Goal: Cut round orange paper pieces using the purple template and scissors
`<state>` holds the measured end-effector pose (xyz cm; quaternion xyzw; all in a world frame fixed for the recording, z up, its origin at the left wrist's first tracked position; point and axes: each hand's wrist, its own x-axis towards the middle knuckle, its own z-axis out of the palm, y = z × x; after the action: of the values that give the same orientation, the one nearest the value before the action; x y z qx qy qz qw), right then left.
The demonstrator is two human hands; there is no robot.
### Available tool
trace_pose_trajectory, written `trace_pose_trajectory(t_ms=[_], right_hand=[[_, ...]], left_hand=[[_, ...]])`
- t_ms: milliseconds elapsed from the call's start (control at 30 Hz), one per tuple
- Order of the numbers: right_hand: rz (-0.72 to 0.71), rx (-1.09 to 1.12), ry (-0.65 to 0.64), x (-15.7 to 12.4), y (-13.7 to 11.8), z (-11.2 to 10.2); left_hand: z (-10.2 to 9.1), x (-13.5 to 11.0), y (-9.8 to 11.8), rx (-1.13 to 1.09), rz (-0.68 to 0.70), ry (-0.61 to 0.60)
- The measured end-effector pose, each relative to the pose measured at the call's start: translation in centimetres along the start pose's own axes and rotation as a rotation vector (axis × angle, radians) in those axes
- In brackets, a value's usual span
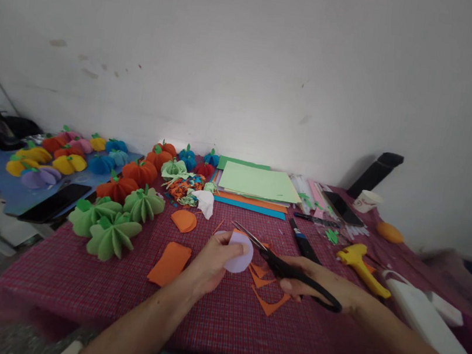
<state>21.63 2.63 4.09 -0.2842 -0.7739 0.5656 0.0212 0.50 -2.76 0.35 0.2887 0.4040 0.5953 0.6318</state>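
My left hand [216, 257] pinches a lavender paper circle [237, 262] above the middle of the table. In my right hand [307, 277] is a pair of black-handled scissors [280, 265], its blades pointing left at the upper edge of the circle. Whether the blades touch the paper, I cannot tell. Curved orange paper scraps [269, 304] lie beneath the scissors. To the left of my left hand rest a stack of orange paper rectangles [170, 263] and some rounded orange paper pieces [184, 221].
Green paper pumpkins [112, 236] stand at left, red-orange ones [139, 172] behind. Coloured sheets [257, 182] lie at the back, near shredded paper [185, 188]. At right are a box cutter [305, 242], a yellow glue gun [364, 268], a paper cup [366, 201] and a white case [423, 317].
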Motion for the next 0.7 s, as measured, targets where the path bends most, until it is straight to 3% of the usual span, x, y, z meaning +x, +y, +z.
trace_pose_trajectory(t_ms=[700], right_hand=[[0.009, 0.012, -0.028, 0.33, -0.27, 0.18]], left_hand=[[0.11, -0.08, -0.07, -0.005, -0.037, -0.020]])
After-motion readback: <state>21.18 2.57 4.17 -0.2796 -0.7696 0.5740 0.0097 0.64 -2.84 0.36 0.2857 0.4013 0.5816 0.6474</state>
